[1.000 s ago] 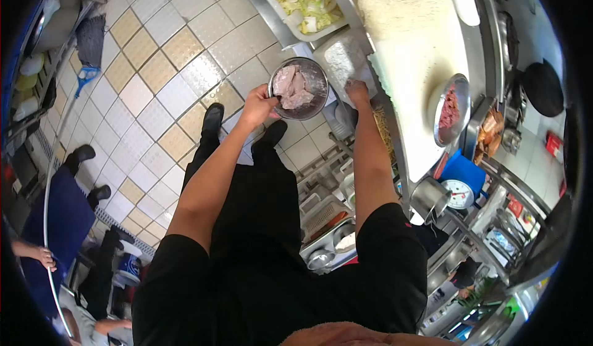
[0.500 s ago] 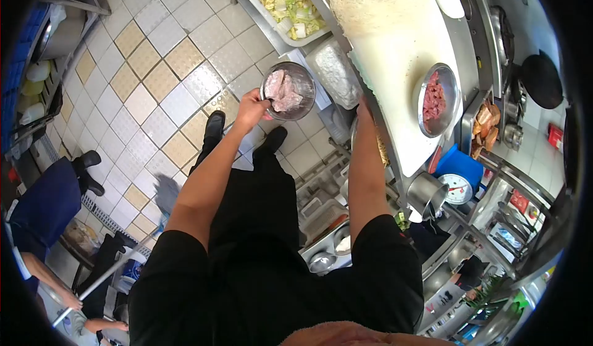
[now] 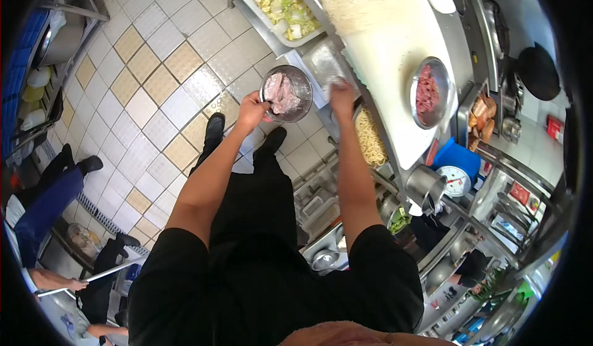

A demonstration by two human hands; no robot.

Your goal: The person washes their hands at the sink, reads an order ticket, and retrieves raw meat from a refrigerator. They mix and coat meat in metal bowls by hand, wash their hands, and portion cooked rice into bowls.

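My left hand (image 3: 252, 112) is closed on the rim of a metal bowl (image 3: 305, 86), thumb over the edge, and holds it above the floor. Pale pink pieces of raw meat (image 3: 282, 92) lie inside. My right hand (image 3: 341, 97) is beside the counter's edge, close to a pale rectangular container (image 3: 322, 60). Motion smears its fingers, so whether they hold anything is unclear. Below that hand, a tray of yellow noodles (image 3: 370, 137) shows under the counter edge. On the white cutting board (image 3: 401, 43) stands another metal bowl (image 3: 448, 86) with red raw meat strips (image 3: 427, 91).
A tray of chopped cabbage (image 3: 278, 5) is at the top. Right of the board are a tray of browned meat (image 3: 482, 117), a dial scale (image 3: 454, 181) and a metal pot (image 3: 425, 188). At lower left, another person's hand (image 3: 77, 284) grips a pole (image 3: 114, 269).
My right hand has moved left, out from the counter's edge, and the noodles show more fully. My left hand and bowl stay nearly in place. The person at left has shifted.
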